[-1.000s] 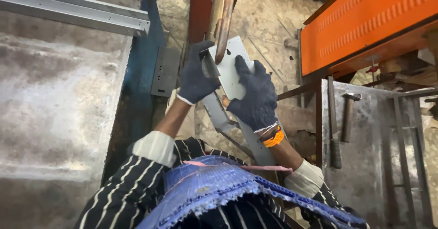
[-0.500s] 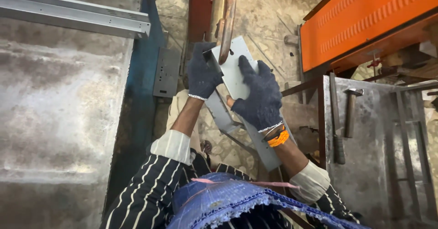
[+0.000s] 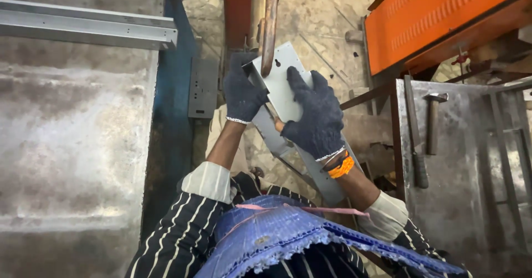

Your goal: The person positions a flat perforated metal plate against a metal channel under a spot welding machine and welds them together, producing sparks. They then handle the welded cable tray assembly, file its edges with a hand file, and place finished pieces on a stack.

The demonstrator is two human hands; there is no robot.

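A worn steel tabletop (image 3: 72,145) carrying a long metal channel (image 3: 88,30) is lying at left as the gloved left hand (image 3: 241,92) is closing its grip on the left edge of a grey sheet-metal bracket (image 3: 282,84). The gloved right hand (image 3: 317,117) is clasping the bracket's face beneath a rusty lever (image 3: 270,23). A hammer (image 3: 432,120) is resting at right.

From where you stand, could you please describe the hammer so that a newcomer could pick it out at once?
Start at the big orange machine panel at upper right, then drop to the grey metal bench top below it. The hammer lies there, its head toward the panel. Unlike the longer, dark-handled tool lying just to its left, it is short, with a plain crosswise head.
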